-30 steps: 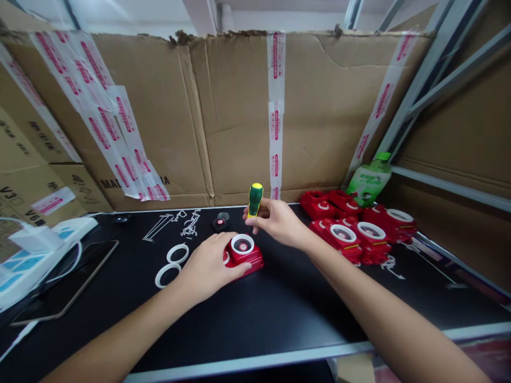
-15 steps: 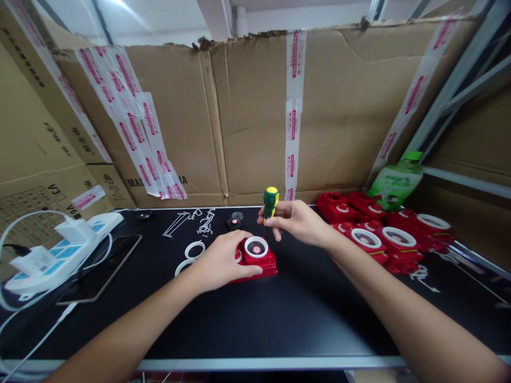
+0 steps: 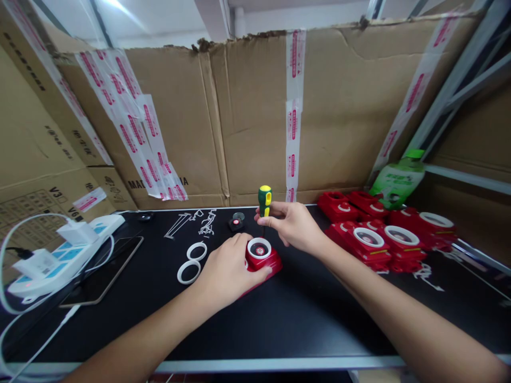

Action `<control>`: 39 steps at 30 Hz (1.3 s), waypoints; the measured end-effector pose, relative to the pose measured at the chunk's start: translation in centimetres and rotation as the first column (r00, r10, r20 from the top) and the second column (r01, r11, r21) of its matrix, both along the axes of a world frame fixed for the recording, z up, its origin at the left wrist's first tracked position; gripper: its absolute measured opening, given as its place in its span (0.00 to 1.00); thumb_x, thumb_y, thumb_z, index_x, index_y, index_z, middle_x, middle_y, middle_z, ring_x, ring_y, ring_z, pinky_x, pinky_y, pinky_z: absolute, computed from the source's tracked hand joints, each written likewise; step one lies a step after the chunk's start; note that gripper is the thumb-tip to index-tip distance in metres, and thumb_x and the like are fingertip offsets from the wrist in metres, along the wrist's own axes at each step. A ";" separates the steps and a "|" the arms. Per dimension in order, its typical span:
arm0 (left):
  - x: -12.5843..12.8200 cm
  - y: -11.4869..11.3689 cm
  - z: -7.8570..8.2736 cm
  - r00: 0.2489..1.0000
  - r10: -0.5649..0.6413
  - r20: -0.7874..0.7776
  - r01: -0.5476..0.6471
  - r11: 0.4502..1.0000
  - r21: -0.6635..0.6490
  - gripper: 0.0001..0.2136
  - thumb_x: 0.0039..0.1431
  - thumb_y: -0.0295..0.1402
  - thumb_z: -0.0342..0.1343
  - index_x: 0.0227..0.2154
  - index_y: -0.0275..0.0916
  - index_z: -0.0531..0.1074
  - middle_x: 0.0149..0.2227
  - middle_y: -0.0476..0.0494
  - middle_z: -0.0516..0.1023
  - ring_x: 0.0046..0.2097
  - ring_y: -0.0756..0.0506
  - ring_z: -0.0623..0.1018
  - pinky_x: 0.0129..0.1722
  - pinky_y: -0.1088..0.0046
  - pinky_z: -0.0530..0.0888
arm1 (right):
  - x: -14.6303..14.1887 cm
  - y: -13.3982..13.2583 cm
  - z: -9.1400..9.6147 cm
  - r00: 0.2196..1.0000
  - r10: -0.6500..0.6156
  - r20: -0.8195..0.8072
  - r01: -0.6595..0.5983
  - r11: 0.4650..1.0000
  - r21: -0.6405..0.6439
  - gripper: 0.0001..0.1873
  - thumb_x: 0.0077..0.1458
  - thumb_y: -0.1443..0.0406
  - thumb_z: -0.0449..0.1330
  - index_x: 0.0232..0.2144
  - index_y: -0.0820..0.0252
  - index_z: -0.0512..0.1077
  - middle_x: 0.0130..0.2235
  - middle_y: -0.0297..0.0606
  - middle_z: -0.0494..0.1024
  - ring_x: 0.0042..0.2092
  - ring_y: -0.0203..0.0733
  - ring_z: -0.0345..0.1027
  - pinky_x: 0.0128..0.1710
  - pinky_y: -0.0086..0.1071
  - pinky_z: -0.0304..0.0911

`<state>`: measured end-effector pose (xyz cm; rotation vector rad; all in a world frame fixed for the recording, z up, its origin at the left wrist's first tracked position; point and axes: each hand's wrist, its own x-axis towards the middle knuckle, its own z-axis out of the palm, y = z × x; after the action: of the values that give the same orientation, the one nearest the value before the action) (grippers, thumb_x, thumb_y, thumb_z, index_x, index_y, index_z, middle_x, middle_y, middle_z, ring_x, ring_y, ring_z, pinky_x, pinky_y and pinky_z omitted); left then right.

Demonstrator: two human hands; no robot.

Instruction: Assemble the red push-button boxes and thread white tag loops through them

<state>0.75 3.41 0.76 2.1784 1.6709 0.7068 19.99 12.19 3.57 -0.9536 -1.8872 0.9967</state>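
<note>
My left hand (image 3: 229, 266) is closed over the left side of a red plastic housing (image 3: 273, 263) on the black table. A white ring (image 3: 251, 248) surrounds the dark round window on the housing's top. In my right hand (image 3: 297, 223) is a screwdriver (image 3: 264, 201) with a green and yellow handle, held upright by the fingertips. Its shaft points down at the far edge of the housing; whether the tip touches is hidden. Two loose white rings (image 3: 189, 272) lie to the left of my left hand. Behind it sits a small black round part (image 3: 236, 222).
Several red housings (image 3: 371, 255) are grouped at the right, with a green bottle (image 3: 399, 180) behind them. White plastic scraps (image 3: 206, 223) lie at the back. On the left are a power strip (image 3: 59, 260) and a phone (image 3: 106, 271). A cardboard wall (image 3: 255, 117) closes off the back.
The red housing has turned slightly under my left hand, its right end swinging away. My right hand has shifted a little left with the screwdriver, which stands close behind the housing.
</note>
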 end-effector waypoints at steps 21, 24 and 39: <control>-5.8 3.8 1.3 0.921 -0.373 0.116 0.384 0.918 -0.096 0.36 0.49 0.46 0.75 0.61 0.47 0.73 0.57 0.39 0.80 0.55 0.35 0.80 0.57 0.55 0.75 | 1.4 1.3 0.8 0.653 -0.174 -0.737 0.322 0.945 0.063 0.15 0.58 0.53 0.69 0.35 0.57 0.72 0.29 0.30 0.74 0.20 0.27 0.52 0.15 0.26 0.41; -9.0 6.0 1.7 0.976 -0.155 0.151 0.151 0.988 0.040 0.18 0.71 0.46 0.52 0.57 0.46 0.75 0.53 0.41 0.83 0.49 0.42 0.83 0.49 0.62 0.78 | 1.4 2.2 0.0 0.632 -0.252 -0.733 0.353 0.935 -0.016 0.15 0.58 0.55 0.66 0.30 0.55 0.67 0.23 0.28 0.69 0.20 0.29 0.51 0.16 0.26 0.40; -15.5 9.6 -1.9 0.968 0.084 -0.235 -0.094 0.995 -0.030 0.06 0.54 0.30 0.62 0.35 0.44 0.81 0.34 0.49 0.87 0.37 0.43 0.84 0.40 0.69 0.72 | 1.0 1.6 -0.7 0.752 -0.225 -0.620 0.248 0.968 -0.050 0.14 0.60 0.58 0.61 0.26 0.56 0.64 0.20 0.27 0.66 0.20 0.29 0.48 0.18 0.27 0.37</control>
<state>-14.74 12.97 -1.16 2.2426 1.8901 0.4468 20.95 13.82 2.86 -0.6981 -1.1874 0.9667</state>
